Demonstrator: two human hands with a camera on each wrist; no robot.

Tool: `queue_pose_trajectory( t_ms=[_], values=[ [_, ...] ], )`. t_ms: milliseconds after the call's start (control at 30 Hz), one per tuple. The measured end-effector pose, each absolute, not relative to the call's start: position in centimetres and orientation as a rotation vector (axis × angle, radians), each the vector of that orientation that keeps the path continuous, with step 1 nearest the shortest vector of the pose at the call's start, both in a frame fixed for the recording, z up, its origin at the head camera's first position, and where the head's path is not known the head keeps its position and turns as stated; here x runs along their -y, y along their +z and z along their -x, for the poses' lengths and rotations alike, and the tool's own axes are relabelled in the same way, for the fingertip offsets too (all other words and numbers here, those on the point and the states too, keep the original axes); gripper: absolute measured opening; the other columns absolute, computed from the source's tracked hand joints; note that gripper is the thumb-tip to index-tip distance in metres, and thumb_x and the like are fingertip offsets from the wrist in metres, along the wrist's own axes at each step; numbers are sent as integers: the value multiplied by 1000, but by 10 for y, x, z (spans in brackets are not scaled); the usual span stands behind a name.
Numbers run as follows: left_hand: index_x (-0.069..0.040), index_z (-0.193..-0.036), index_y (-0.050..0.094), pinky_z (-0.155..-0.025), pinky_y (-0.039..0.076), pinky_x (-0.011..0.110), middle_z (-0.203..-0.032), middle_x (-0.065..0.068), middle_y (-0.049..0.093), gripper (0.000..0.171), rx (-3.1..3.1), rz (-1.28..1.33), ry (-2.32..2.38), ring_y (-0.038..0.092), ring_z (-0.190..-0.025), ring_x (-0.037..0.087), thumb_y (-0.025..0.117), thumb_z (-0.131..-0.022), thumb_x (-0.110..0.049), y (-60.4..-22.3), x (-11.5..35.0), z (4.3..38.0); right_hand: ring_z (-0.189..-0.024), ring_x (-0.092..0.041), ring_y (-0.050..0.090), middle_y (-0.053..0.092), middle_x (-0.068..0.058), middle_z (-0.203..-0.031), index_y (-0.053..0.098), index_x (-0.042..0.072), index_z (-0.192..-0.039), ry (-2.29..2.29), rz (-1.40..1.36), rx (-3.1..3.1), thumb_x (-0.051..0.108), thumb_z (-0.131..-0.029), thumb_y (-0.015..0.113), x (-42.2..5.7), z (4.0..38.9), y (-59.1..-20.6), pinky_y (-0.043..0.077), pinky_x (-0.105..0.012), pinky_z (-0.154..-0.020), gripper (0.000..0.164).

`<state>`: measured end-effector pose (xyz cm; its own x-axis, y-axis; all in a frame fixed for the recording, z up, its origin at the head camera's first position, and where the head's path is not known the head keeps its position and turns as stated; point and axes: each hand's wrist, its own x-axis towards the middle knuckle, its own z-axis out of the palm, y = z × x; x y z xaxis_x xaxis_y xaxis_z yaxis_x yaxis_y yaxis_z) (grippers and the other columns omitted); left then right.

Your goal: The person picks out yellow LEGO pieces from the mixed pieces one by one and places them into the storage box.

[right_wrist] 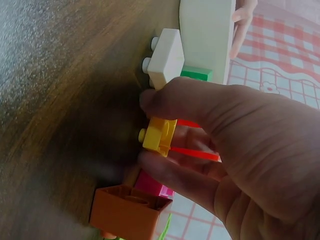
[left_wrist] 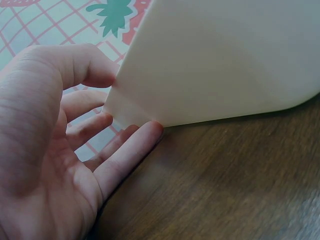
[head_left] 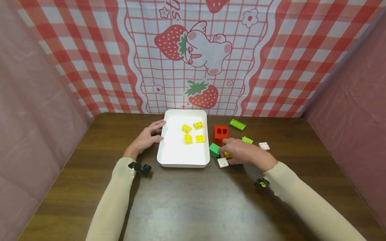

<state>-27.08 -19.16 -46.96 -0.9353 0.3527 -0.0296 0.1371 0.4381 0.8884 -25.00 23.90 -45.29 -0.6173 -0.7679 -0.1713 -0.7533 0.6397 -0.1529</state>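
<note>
A white tray [head_left: 183,161] holds several yellow bricks [head_left: 200,138]. My left hand [head_left: 146,139] is at its left wall, fingers loosely bent and fingertips touching the outside, as the left wrist view shows. To the right of the tray, my right hand [head_left: 239,151] reaches down into a group of loose bricks. A small yellow brick [right_wrist: 159,136] sits between its thumb and forefinger, which pinch it from both sides. Near these fingers are a green brick [head_left: 214,150], a white brick [head_left: 222,163] and a red brick [head_left: 221,132], partly covered by the hand.
A lime green plate brick [head_left: 237,125] lies behind the group, another lime brick [head_left: 247,140] beside the right hand, and a white square brick [head_left: 264,146] farther right. An orange-brown brick [right_wrist: 127,212] and a pink brick [right_wrist: 152,184] show below the fingers. A checked cloth [head_left: 187,83] hangs behind the table.
</note>
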Motion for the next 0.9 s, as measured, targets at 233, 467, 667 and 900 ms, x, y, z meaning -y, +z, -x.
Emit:
queue_pose_trajectory(
  t_ms=[233, 467, 667, 900],
  values=[
    [-10, -177, 35, -123, 52, 55, -190, 14, 23, 78, -2488, -425, 1484, 47, -160, 47, 67, -106, -13, -470, 191, 271, -81, -17, 54, 60, -3, -93, 75, 21, -92, -90, 1232, -2624, 9, -90, 90, -226, 236, -428, 49, -36, -67, 19],
    [-10, -177, 35, -123, 52, 56, -190, 13, 23, 78, -2481, -413, 1493, 47, -159, 46, 67, -106, -12, -469, 191, 270, -85, -17, 56, 63, -1, -98, 77, 23, -96, -92, 1211, -2605, 17, -94, 90, -238, 252, -455, 52, -33, -72, 15],
    [-11, -177, 35, -123, 52, 58, -190, 13, 23, 78, -2477, -413, 1501, 47, -160, 45, 67, -106, -12, -469, 191, 271, -85, -16, 56, 63, 1, -100, 77, 28, -95, -110, 1162, -2610, 21, -94, 91, -242, 263, -471, 52, -32, -72, 16],
    [-13, -177, 34, -126, 49, 62, -190, 11, 23, 78, -2466, -402, 1504, 45, -161, 45, 67, -106, -12, -469, 191, 271, -83, -19, 56, 63, -3, -97, 76, 23, -92, -60, 1168, -2603, 13, -92, 91, -231, 249, -446, 53, -34, -72, 18]
  ],
)
